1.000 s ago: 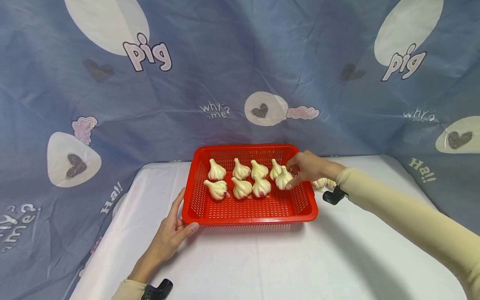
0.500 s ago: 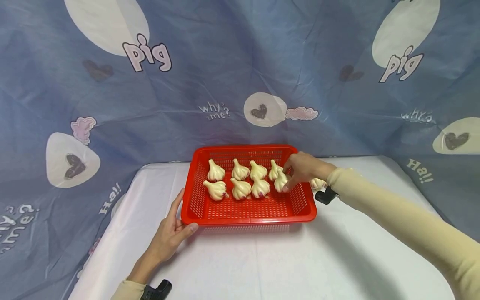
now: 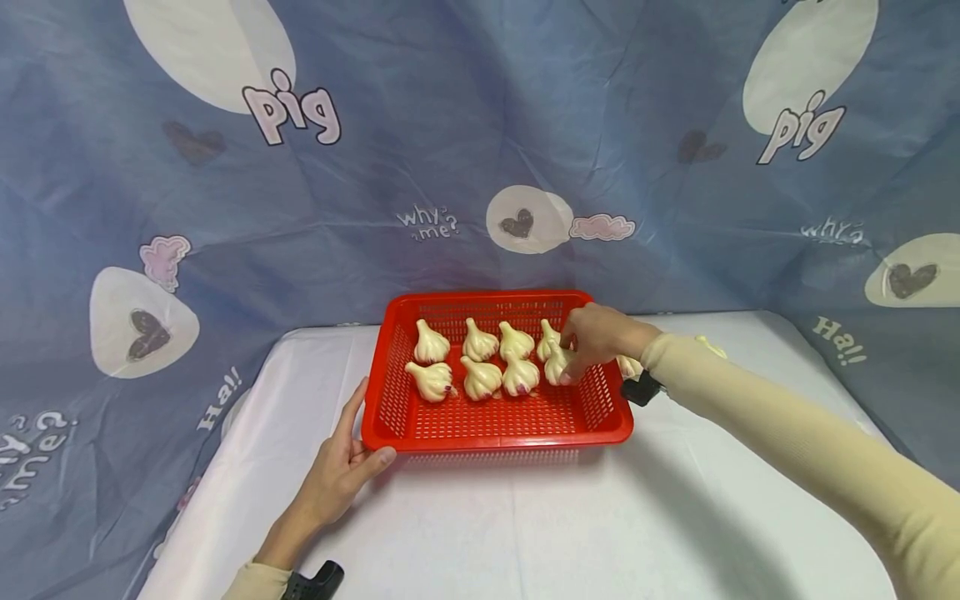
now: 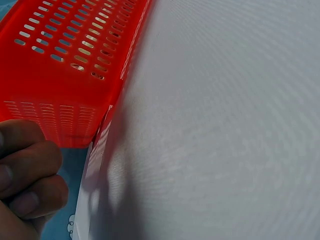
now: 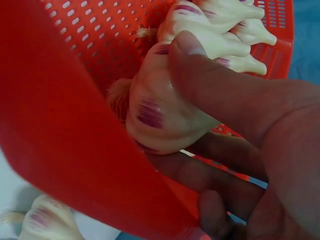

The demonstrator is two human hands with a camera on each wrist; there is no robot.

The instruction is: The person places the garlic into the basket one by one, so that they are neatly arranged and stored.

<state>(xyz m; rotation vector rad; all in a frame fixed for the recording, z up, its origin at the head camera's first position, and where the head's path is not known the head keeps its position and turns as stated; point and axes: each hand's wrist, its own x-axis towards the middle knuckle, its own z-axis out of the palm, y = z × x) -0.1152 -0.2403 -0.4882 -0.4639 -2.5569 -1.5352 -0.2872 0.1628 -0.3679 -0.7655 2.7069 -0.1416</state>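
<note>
My right hand (image 3: 600, 333) reaches over the right side of a red plastic basket (image 3: 510, 442). It pinches a garlic bulb (image 5: 155, 105) between thumb and fingers, low inside the basket at the right end of the front row. Several other garlic bulbs (image 3: 483, 379), cream with purple streaks, lie there in two rows, stems pointing mostly to the back. At the basket's front left corner my left hand (image 3: 333, 479) holds the rim, thumb on the front edge and index finger along the left side. Its other fingers (image 4: 35, 167) are curled beside the basket wall.
Outside the basket on the right, a garlic bulb (image 5: 47, 222) lies on the white table cover (image 3: 465, 533). Another stem tip (image 3: 710, 346) shows behind the right sleeve. A blue patterned cloth (image 3: 450, 150) hangs along the back of the table.
My right hand has moved a little left and down with the garlic bulb, bringing it into line with the front row. The left hand has stayed at the basket corner.
</note>
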